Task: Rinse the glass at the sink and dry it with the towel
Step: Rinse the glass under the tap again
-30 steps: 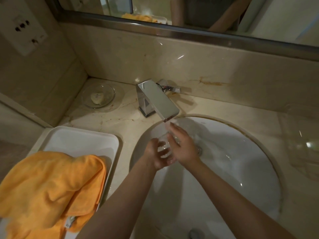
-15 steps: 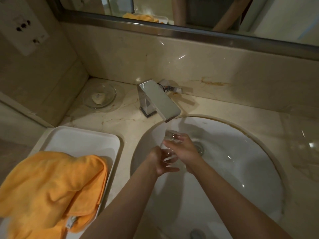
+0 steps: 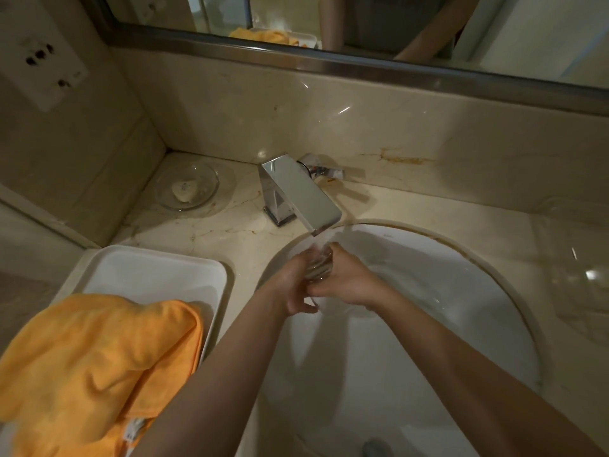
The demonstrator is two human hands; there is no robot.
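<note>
Towel: one, orange, draped over the one white tray left of the sink; nearer the left arm.
Left hand: cupped round the glass.
Right hand: grips the glass.
Glass: one, between both hands over the sink; axis seemingly tilted toward the tap.
Tap: one, running onto the glass.

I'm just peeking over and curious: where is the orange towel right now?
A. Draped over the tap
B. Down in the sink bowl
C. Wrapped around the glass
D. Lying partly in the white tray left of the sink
D: the orange towel lies heaped over the near part of the white tray, left of the sink, while both hands hold the glass under the tap.
</note>
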